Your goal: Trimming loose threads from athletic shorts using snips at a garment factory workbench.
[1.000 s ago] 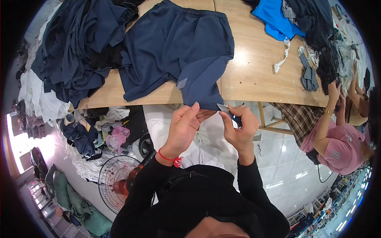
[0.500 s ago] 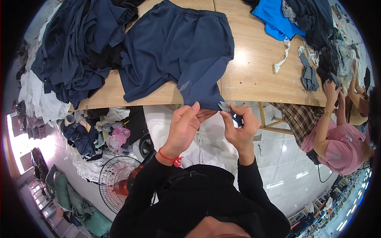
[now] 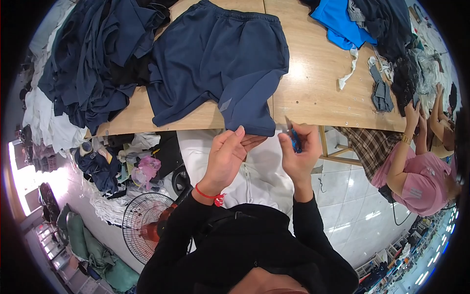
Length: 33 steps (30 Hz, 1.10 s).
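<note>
Navy shorts with an elastic waistband (image 3: 220,63) lie spread on the wooden table, waistband at the far side. One leg hem hangs over the near edge. My left hand (image 3: 227,153) pinches that hem between thumb and fingers. A red string bracelet circles the left wrist. Just right of the hem, my right hand (image 3: 302,149) is closed around small thread snips (image 3: 295,139) with blue on the handle. Their blades point away from me, apart from the cloth; the fingers partly hide the tool.
A heap of dark navy garments (image 3: 98,59) covers the table's left. Blue cloth (image 3: 338,22), a white strip (image 3: 348,73) and grey scraps (image 3: 381,93) lie on the right. A person in a pink top (image 3: 416,181) works there. A fan (image 3: 147,228) stands below left.
My right hand has drawn the snips a little to the right, away from the corner of the hem. My left hand keeps its pinch on the shorts, almost unmoved.
</note>
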### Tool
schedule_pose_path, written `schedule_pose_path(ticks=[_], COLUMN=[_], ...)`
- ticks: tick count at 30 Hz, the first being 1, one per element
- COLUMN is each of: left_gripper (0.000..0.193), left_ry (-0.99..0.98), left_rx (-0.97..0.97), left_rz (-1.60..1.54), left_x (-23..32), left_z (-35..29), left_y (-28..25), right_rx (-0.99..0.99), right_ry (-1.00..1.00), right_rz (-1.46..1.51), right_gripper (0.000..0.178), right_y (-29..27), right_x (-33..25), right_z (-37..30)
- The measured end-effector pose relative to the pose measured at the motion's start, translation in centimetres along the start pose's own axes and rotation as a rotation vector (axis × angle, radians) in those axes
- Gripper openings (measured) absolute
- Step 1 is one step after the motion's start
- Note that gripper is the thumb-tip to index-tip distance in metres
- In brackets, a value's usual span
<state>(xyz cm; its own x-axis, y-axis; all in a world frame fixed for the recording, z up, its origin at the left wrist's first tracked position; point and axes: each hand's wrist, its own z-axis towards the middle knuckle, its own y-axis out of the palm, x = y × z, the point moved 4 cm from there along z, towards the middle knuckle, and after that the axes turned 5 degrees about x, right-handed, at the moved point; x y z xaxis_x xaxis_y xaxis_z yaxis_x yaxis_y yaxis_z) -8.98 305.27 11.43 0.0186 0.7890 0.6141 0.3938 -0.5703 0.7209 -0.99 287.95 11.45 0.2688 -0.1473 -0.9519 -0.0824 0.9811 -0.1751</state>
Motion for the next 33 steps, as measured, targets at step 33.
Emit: schedule_pose_path(ticks=[33], left_gripper=[0.05], left_ry=[0.425], left_rx=[-0.972], left_rz=[1.286], left_x=[-5.5], left_z=[-0.7], left_y=[5.2], right_rx=[0.456], right_ry=[0.414], right_rz=[0.221], right_gripper=[0.033], right_y=[-8.2], right_x=[5.8], right_z=[4.0])
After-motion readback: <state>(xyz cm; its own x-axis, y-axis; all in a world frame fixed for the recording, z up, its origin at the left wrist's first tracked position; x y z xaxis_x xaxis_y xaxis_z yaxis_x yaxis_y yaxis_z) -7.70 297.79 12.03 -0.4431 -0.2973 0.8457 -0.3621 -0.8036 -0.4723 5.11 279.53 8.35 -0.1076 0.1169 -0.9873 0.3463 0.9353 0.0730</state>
